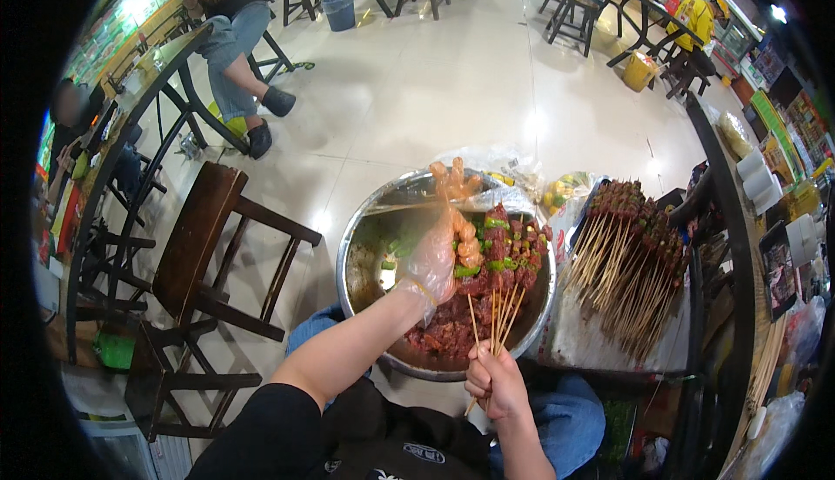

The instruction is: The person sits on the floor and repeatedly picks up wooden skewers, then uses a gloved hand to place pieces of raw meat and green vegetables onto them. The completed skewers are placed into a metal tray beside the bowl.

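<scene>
My left hand (434, 255), in a clear plastic glove with a band at the wrist, reaches into a large steel bowl (348, 222). Its fingers curl around the upper part of the leftmost meat skewer, where a green pepper piece (466, 272) shows below them. My bare right hand (497, 379) grips several bamboo sticks (499, 317) below the bowl's near rim. These carry red meat chunks and green pepper (499, 248). Loose raw meat (443, 333) lies in the bowl's near part, with green pepper pieces (389, 263) at its left. An orange hand-like shape, apparently a reflection, shows at the far wall.
Right of the bowl, finished-looking skewers (620, 265) lie piled on a tray (580, 346). A wooden stool (196, 245) lies tipped at left. A counter (734, 219) holding a phone (777, 270) runs along the right. A seated person (238, 43) is at upper left.
</scene>
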Motion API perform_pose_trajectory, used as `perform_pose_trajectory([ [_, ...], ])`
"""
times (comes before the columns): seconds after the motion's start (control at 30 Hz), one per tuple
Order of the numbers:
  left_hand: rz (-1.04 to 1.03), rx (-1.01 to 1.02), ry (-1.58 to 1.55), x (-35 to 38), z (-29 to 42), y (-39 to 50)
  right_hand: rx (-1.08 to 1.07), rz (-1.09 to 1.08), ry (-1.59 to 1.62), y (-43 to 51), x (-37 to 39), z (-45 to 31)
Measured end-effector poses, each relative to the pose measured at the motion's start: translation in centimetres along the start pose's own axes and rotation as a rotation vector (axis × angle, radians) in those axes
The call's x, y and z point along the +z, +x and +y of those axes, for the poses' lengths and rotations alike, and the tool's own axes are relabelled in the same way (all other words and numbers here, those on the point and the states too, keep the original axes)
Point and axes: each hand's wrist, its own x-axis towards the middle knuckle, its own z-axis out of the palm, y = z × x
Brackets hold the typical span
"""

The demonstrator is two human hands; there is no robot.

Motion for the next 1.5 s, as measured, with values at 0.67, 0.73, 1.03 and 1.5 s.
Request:
perform_pose_trajectory([
  [0.67, 0.019, -0.495, 2.526, -13.4, 1.7, 2.7, -0.096, 0.127, -0.071, -0.2, -1.0, -0.5],
  [0.73, 0.053, -0.45, 2.462, -10.8, 1.5, 1.7, -0.097, 0.141, -0.06, -0.3, -1.2, -0.6],
  [1.03, 0.148, -0.127, 1.017, -6.5, 4.5, 1.9, -0.047, 0.067, -0.075, -0.8, -1.7, -0.6],
  [1.5, 0.175, -0.005, 0.096, -5.7, 4.8, 2.7, 0.027, 0.062, -0.144, -0.4, -1.4, 0.4],
])
